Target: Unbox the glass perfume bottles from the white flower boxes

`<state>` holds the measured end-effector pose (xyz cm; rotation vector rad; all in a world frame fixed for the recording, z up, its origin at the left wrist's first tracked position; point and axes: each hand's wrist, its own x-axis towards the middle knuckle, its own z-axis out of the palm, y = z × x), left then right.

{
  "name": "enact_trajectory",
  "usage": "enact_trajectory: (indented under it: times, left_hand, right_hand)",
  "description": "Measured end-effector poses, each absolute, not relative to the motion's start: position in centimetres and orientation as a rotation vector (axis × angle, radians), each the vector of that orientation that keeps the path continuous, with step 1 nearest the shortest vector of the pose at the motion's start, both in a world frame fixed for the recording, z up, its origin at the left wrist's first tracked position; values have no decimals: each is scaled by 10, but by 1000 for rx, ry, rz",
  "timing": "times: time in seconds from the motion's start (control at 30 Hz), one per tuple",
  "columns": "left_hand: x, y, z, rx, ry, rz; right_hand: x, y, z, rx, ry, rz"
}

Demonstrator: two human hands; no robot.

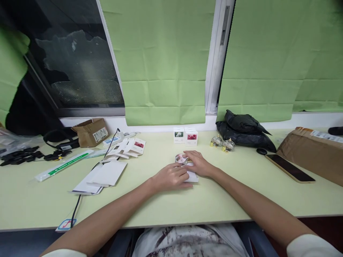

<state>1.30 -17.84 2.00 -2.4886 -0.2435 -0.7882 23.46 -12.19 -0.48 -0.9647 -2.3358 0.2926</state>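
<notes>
Left hand flat, fingers together, pressing small white flat box at mid-surface. Right hand pinching round clear glass bottle with pink top just above box. Risk: bottle likely slips, rolls toward far edge; loose pinch, smooth glass.

A pale green table fills six o'clock; green blinds cover twelve, a dark window at ten.

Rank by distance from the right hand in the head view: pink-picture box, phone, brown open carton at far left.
From the right hand:
1. pink-picture box, just behind the hand, beside its white twin.
2. phone, off to the right.
3. brown open carton, far left by the window.
</notes>
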Motion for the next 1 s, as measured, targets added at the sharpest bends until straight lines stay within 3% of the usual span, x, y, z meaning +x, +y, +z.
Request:
enact_trajectory:
  times: [0.3,0.63,1.0]
  left_hand:
    - [1,-169,16,-2550,-273,-693]
    - [-3,-169,19,-2749,-255,-949]
    - [-2,-167,24,-2645,-278,-914]
  right_hand:
    - [233,-125,-3,-1008,-2265,355]
    - [234,-122,-5,-1005,-2302,373]
    - [236,-125,-2,-1064,-2198,548]
